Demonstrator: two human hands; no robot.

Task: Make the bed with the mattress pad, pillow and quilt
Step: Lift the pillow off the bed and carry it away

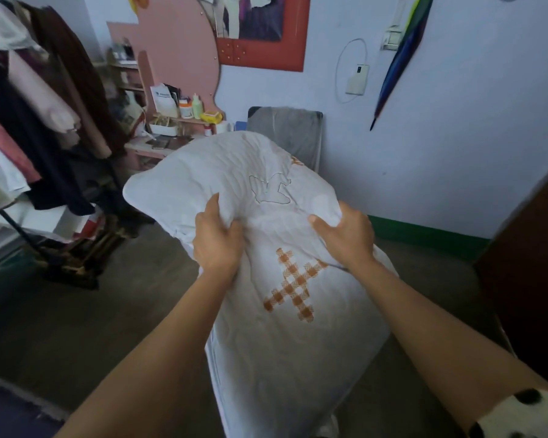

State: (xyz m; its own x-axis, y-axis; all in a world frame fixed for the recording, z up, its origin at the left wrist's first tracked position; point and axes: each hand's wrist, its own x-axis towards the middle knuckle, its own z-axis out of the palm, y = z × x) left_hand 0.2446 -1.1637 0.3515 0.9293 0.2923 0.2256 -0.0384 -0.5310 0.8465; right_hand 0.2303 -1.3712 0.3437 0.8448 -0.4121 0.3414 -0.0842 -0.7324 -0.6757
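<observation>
Wall (424,137); quilt (282,343), left hand (217,240), right hand (345,238)

Dim, flat light, bluish cast. Brightest on wall (440,172) at 1 o'clock; floor (60,327) at 8 o'clock murky. Soft shadow on lower white bedding (282,358) at 6 o'clock. Fisheye bend at edges; clothes (29,121) at 9 o'clock smeared. Whole frame slightly soft.

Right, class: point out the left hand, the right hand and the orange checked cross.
left hand (217,240), head view, back of the hand gripping the white bedding (228,165).
right hand (345,237), head view, back of the hand.
orange checked cross (294,286), head view, where its two bars meet.
</observation>
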